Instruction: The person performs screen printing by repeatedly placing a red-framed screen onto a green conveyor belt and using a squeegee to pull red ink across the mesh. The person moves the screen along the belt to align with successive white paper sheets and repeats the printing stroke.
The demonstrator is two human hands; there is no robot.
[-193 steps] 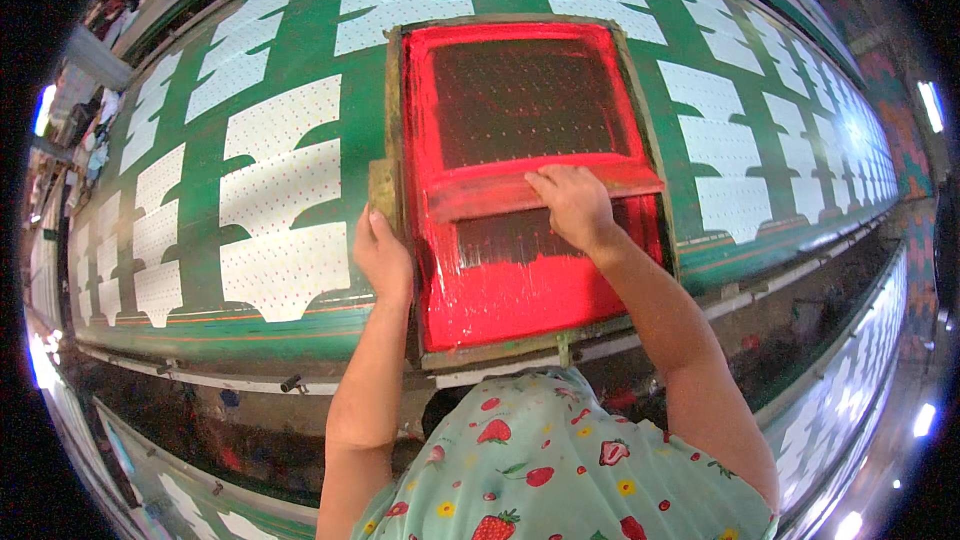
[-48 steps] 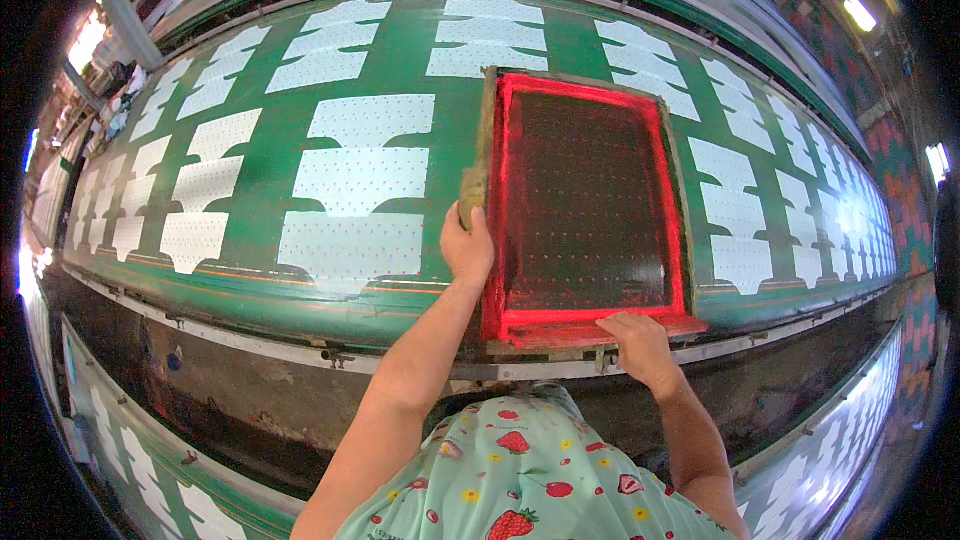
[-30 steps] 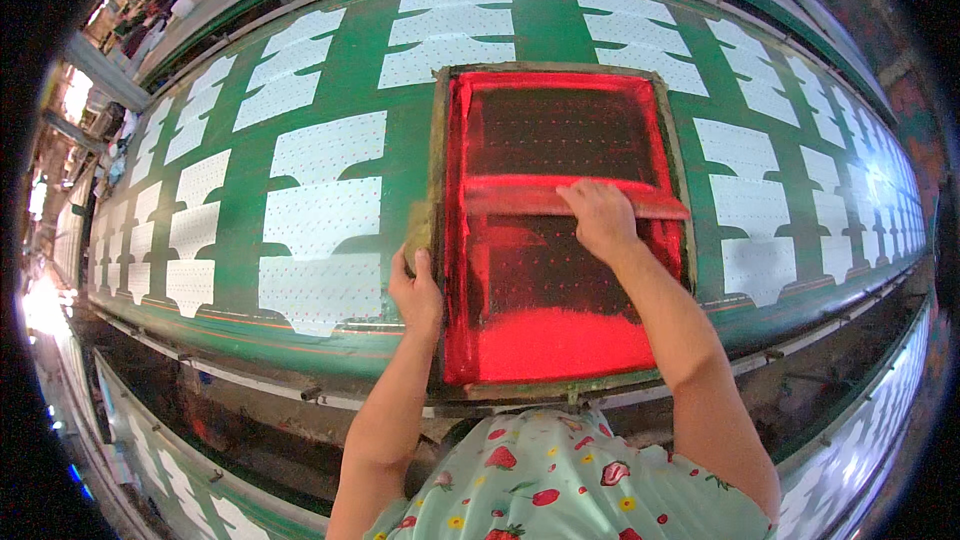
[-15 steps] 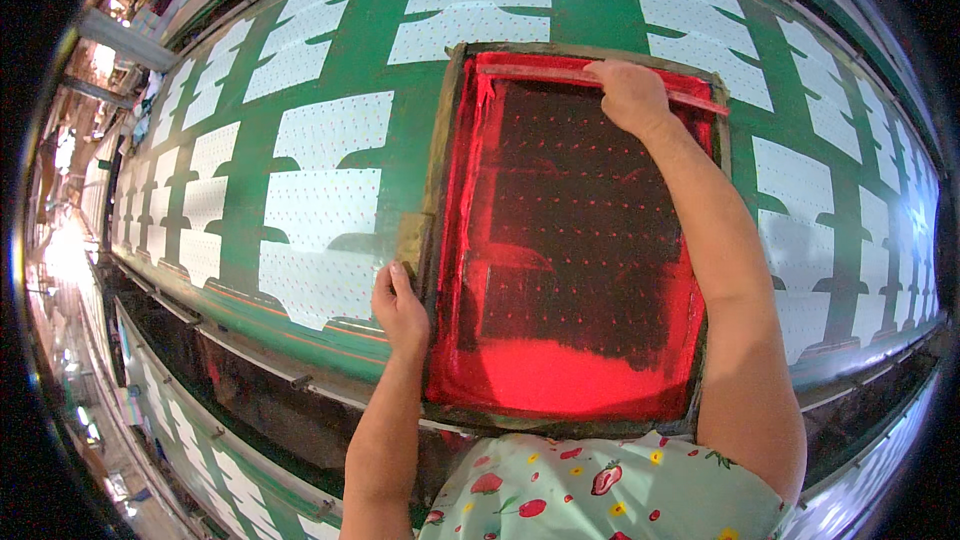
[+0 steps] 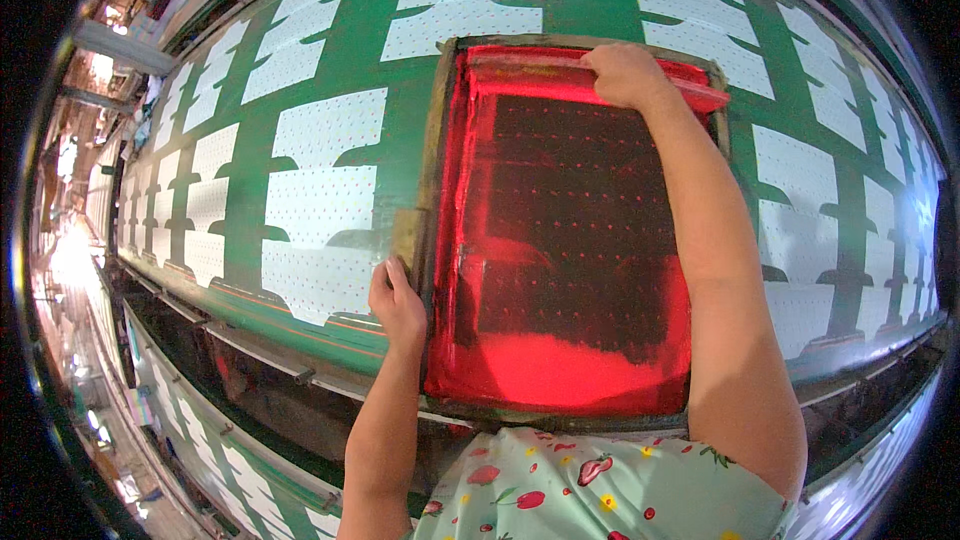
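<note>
A screen printing frame (image 5: 436,150) lies on the green table in front of me, its dark mesh (image 5: 580,210) dotted with small marks and edged in wet red ink (image 5: 560,370). My right hand (image 5: 628,77) is closed around a long red-stained squeegee (image 5: 530,62) at the frame's far end. Along the squeegee's near side runs a band of red ink. At the frame's left side, beside a wooden block (image 5: 407,237), my left hand (image 5: 399,305) grips the edge with the thumb up; its other fingers are partly hidden.
White cut fabric pieces (image 5: 320,200) with tiny dots lie in rows over the green table (image 5: 250,190), on both sides of the frame and beyond it. A rail (image 5: 290,370) runs along the near table edge. Another table with white pieces (image 5: 200,450) stands at the lower left.
The squeegee has tilted and shifted slightly at the far end, and a wider red ink band now shows on its near side. My left hand stays at the frame's edge.
</note>
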